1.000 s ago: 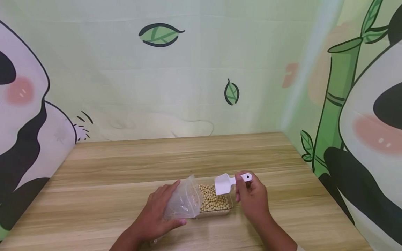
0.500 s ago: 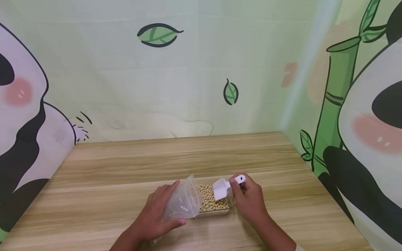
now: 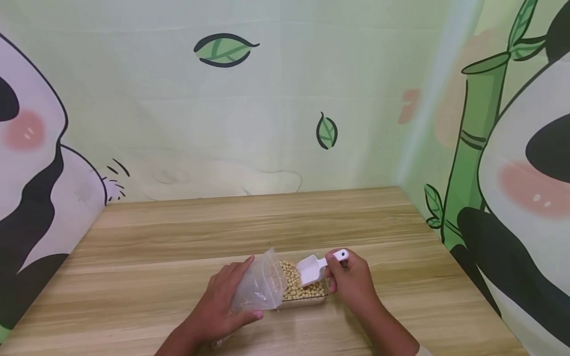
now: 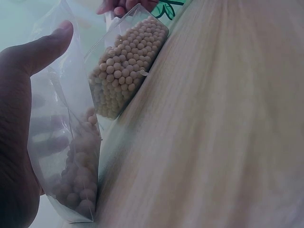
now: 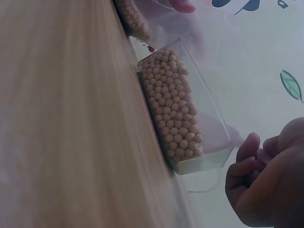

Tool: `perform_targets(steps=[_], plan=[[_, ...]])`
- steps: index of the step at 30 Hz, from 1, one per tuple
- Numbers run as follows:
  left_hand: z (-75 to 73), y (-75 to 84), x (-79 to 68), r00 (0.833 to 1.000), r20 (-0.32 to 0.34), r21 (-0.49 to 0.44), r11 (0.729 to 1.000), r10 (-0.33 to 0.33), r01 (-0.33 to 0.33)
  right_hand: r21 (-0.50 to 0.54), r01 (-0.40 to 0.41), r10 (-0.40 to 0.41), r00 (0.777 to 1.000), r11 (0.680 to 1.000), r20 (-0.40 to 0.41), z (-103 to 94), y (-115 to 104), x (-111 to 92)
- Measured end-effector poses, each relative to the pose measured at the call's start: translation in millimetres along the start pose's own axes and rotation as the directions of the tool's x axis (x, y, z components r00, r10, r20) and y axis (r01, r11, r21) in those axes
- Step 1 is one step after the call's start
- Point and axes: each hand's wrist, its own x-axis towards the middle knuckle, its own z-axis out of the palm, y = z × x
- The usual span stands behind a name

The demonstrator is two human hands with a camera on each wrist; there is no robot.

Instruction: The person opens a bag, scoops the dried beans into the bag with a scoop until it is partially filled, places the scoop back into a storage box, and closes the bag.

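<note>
Reference item: the clear container [image 5: 204,164], set on the wooden table [image 3: 178,237]. Its long axis runs left to right between the 2 hands. Pale round beans [image 3: 291,283] lie inside it.

Governing relation: the white scoop [image 3: 310,269] enters from the container's right end. Its handle lies beyond that end; its blade is over the beans and points toward the container's left end, slanting to the near side. Depth is unclear, so contact between blade and beans cannot be confirmed.

Right hand [image 3: 354,279]: located just beside the container's right end; pinches the scoop handle. This is the hand nearer to the container.

Left hand [image 3: 218,301]: located to the left of the container; holds the clear bag [image 3: 260,286] between thumb and fingers. The bag stands at the container's left end and overlaps it in the head view; whether the 2 touch cannot be determined. More beans sit low in the bag.

The hands are apart, with the container between them.

Count: container, 1; scoop, 1; bag, 1; hands, 2; table, 1; beans, too many to count. Behind the container, 1 backdrop [image 3: 267,123] carries 2 printed pandas [image 3: 521,198].
</note>
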Motion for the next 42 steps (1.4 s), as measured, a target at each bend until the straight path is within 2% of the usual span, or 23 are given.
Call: perform_targets(steps=[4,10,15,21,31,36,42], plan=[[-0.4,-0.3,0.0,1.0,-0.003,0.003,1.0,0.009,-0.009,0.026,-0.075,0.075,0.997,0.997,0.007,-1.1,3,4],[-0.5,0.1,0.7,1.0,-0.012,0.007,1.0,0.027,-0.027,0.15,-0.177,0.174,0.984,0.973,0.038,-1.4,10,8],[-0.7,0.3,0.6,0.999,-0.013,0.011,0.999,0.032,-0.032,0.246,-0.226,0.217,0.974,0.943,0.06,-1.5,13,8],[-0.7,0.3,0.2,0.999,-0.02,0.013,0.999,0.037,-0.037,0.309,-0.265,0.25,0.964,0.913,0.089,-2.3,11,8],[-0.6,0.0,0.0,1.0,-0.012,-0.003,1.0,0.022,-0.022,0.401,-0.29,0.279,0.956,0.869,0.087,-4.1,12,10],[-0.8,0.6,0.4,1.0,-0.002,-0.009,1.0,0.006,-0.006,0.468,-0.267,0.264,0.962,0.843,0.073,-4.9,12,11],[-1.2,1.3,0.4,1.0,-0.008,-0.015,1.0,0.013,-0.013,0.505,-0.237,0.233,0.97,0.83,0.072,-5.5,9,11]])
